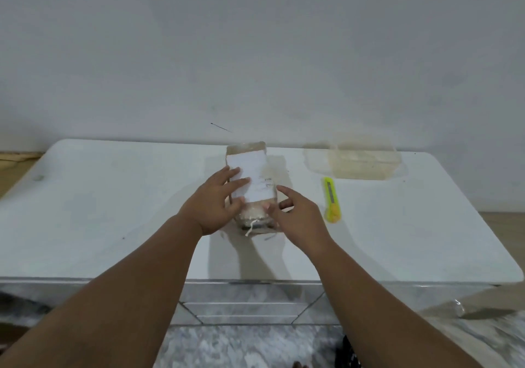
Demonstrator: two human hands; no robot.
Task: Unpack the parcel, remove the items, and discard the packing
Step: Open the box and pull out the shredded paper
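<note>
Parcel (pixel 265 194): brown, oblong package under clear wrap, lying flat at mid-depth on the white table (pixel 113 211), long axis running away from the person. A white label (pixel 250 169) covers most of its top face. A pale string end (pixel 251 225) hangs at its near end.

Left hand (pixel 213 203): on the parcel's left side, palm down, fingers straight and slightly spread, fingertips lying across the label's left edge. Holds nothing.

Right hand (pixel 298 217): at the parcel's near right corner, fingers loosely extended and apart. The thumb touches the wrap near the parcel's near end and the index finger lies along its right edge. No closed grasp visible.

Utility knife (pixel 331 200): yellow-green, flat on the table, right of the parcel and beyond the right hand, apart from both.

Clear plastic container (pixel 363 160): right of the parcel and farther back, beyond the knife, against the grey wall (pixel 255 55).
</note>
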